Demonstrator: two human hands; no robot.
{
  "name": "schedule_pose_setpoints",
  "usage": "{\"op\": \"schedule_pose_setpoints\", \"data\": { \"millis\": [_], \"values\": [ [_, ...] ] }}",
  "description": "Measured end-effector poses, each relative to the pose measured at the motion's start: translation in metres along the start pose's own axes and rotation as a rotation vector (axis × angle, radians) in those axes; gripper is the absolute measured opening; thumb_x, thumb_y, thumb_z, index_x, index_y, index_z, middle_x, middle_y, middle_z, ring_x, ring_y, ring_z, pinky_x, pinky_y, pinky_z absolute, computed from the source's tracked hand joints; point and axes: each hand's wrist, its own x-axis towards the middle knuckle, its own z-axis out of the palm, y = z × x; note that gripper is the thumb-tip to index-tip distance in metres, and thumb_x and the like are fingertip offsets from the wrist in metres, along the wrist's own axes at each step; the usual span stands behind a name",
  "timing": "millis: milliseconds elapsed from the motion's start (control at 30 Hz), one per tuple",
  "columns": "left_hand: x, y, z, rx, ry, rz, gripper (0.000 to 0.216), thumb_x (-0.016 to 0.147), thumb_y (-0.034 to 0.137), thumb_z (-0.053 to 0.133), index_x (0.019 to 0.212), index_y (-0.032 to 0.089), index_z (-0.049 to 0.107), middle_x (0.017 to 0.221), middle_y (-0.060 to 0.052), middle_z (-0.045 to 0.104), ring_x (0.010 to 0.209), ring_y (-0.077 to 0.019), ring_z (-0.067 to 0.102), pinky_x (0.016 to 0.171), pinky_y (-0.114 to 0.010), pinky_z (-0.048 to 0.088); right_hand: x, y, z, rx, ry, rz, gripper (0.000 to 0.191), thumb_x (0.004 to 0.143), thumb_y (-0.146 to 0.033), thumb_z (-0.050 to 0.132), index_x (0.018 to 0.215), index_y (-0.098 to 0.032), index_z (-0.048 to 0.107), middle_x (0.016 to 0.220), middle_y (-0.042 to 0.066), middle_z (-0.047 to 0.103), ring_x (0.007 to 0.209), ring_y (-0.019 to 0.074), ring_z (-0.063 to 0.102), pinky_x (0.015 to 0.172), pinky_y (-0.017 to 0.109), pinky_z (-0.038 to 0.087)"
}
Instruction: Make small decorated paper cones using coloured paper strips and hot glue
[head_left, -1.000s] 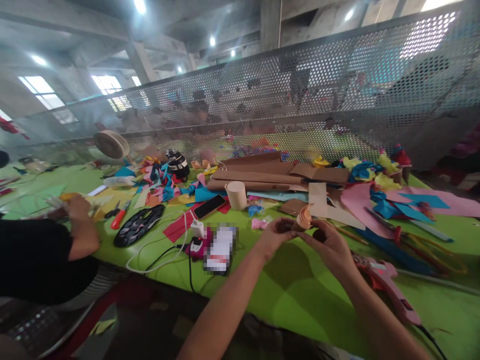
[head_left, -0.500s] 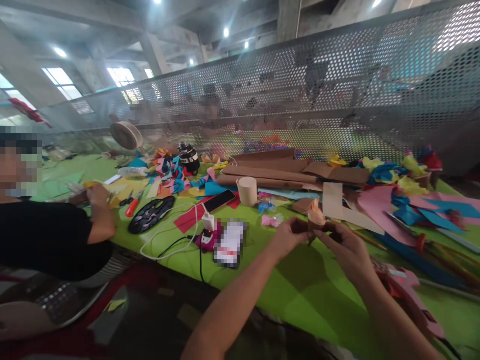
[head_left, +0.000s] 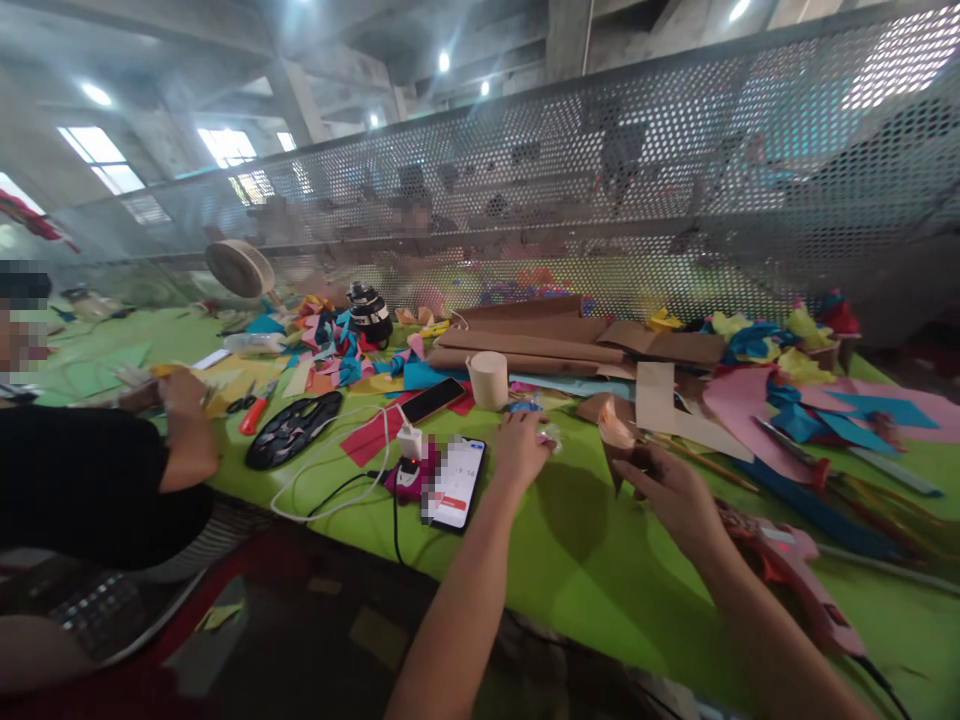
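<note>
My right hand (head_left: 667,490) pinches the side of a small brown paper cone (head_left: 616,430), held upright above the green tabletop. Pale peach paper layers curl up at its top. Away from the cone, my left hand (head_left: 525,447) is down on the table, its fingers bent over a small pink piece in clear plastic (head_left: 553,438). The fingertips are mostly hidden, so their grip is unclear. A blue scrap in plastic (head_left: 525,406) lies just beyond those fingers. Behind them stands a cream paper roll (head_left: 489,381). A pink glue gun (head_left: 802,570) lies beside my right forearm.
A lit phone (head_left: 456,485), a power strip (head_left: 412,480) and white cables lie left of my arm. Brown paper sheets (head_left: 525,345) and coloured scraps line the back, before a perforated metal screen (head_left: 495,220). Scissors (head_left: 795,450) lie right. A co-worker (head_left: 82,480) sits at left.
My left hand has let go of the paper cone and moved left, down onto the pink piece. The right hand keeps hold of the cone. The view has shifted slightly.
</note>
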Motion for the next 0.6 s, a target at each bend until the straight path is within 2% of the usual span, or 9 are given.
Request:
{"op": "schedule_pose_setpoints", "data": {
  "millis": [167, 333, 400, 500, 567, 600],
  "values": [
    [-0.003, -0.005, 0.007, 0.142, -0.085, 0.005, 0.037, 0.088, 0.017, 0.069, 0.125, 0.023, 0.070, 0.127, -0.013, 0.068, 0.124, -0.0334, 0.057, 0.102, -0.046, 0.047, 0.001, 0.008, 0.003, -0.123, -0.033, 0.037, 0.041, 0.076, -0.055, 0.064, 0.094, -0.020, 0.075, 0.080, 0.008, 0.079, 0.068, 0.0274, 0.069, 0.058, 0.033, 0.044],
    [-0.001, -0.007, 0.005, 0.144, -0.077, -0.019, 0.036, 0.090, 0.012, 0.065, 0.124, 0.022, 0.071, 0.125, -0.014, 0.068, 0.125, -0.0330, 0.057, 0.103, -0.046, 0.046, -0.003, 0.008, 0.005, -0.271, -0.026, 0.088, 0.048, 0.076, -0.056, 0.069, 0.109, -0.021, 0.071, 0.076, 0.006, 0.078, 0.064, 0.0275, 0.069, 0.054, 0.031, 0.039],
    [0.002, -0.008, 0.003, 0.117, -0.047, -0.032, 0.036, 0.090, 0.010, 0.063, 0.123, 0.022, 0.071, 0.126, -0.015, 0.068, 0.124, -0.0329, 0.057, 0.104, -0.047, 0.046, -0.006, 0.003, 0.003, -0.358, 0.021, 0.060, 0.048, 0.077, -0.058, 0.068, 0.109, -0.022, 0.070, 0.077, 0.006, 0.077, 0.063, 0.0265, 0.068, 0.053, 0.030, 0.037],
    [0.007, -0.009, 0.002, -0.167, 0.055, 0.009, 0.032, 0.089, 0.012, 0.066, 0.119, 0.020, 0.072, 0.124, -0.014, 0.070, 0.121, -0.0309, 0.060, 0.106, -0.045, 0.045, -0.008, -0.006, -0.001, -0.397, 0.124, -0.087, 0.041, 0.082, -0.058, 0.062, 0.102, -0.023, 0.071, 0.082, 0.007, 0.077, 0.062, 0.0240, 0.066, 0.055, 0.030, 0.038],
    [0.009, -0.009, 0.004, -0.513, 0.092, 0.047, 0.028, 0.087, 0.014, 0.070, 0.115, 0.020, 0.073, 0.122, -0.012, 0.071, 0.117, -0.0283, 0.063, 0.106, -0.043, 0.047, -0.008, -0.011, -0.004, -0.313, 0.161, -0.179, 0.038, 0.085, -0.056, 0.058, 0.095, -0.022, 0.073, 0.085, 0.008, 0.077, 0.064, 0.0229, 0.065, 0.060, 0.032, 0.043],
    [0.009, -0.008, 0.005, -0.687, 0.072, 0.052, 0.028, 0.087, 0.017, 0.071, 0.114, 0.020, 0.073, 0.121, -0.011, 0.072, 0.115, -0.0271, 0.064, 0.104, -0.041, 0.048, -0.008, -0.014, -0.005, -0.253, 0.170, -0.201, 0.037, 0.086, -0.056, 0.058, 0.091, -0.022, 0.073, 0.087, 0.009, 0.078, 0.065, 0.0226, 0.065, 0.062, 0.033, 0.046]
  ]
}}
